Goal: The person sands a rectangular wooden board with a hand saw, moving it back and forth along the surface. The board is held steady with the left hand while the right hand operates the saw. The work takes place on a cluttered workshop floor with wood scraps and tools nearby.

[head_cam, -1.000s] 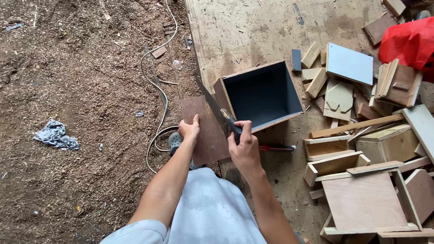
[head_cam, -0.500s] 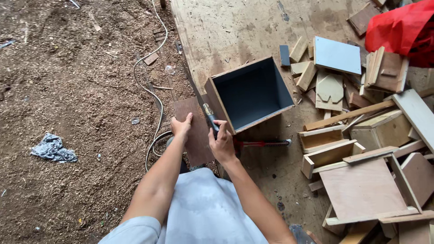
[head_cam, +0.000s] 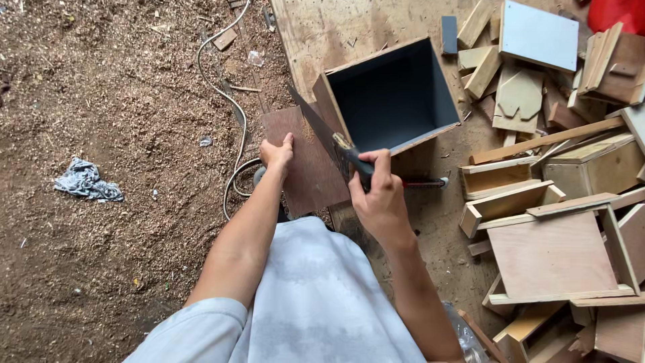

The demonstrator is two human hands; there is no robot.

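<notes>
My right hand (head_cam: 379, 202) is wrapped around the handle of one handsaw (head_cam: 329, 144), blade resting across the brown board (head_cam: 302, 161). My left hand (head_cam: 277, 154) lies flat, pinning that board's left edge. One open dark box (head_cam: 393, 94) sits just beyond the board on the plywood sheet (head_cam: 322, 27). One grey rag (head_cam: 87, 181) lies off left in the sawdust.

The light is soft, even daylight, moderately bright, with no glare. Shadows are weak: only a faint one lies under the forearms, and the inside of the open box (head_cam: 393, 101) is dark. The picture is mostly sharp; the sawdust floor (head_cam: 101, 87) shows fine grain. The edges bend slightly.
</notes>
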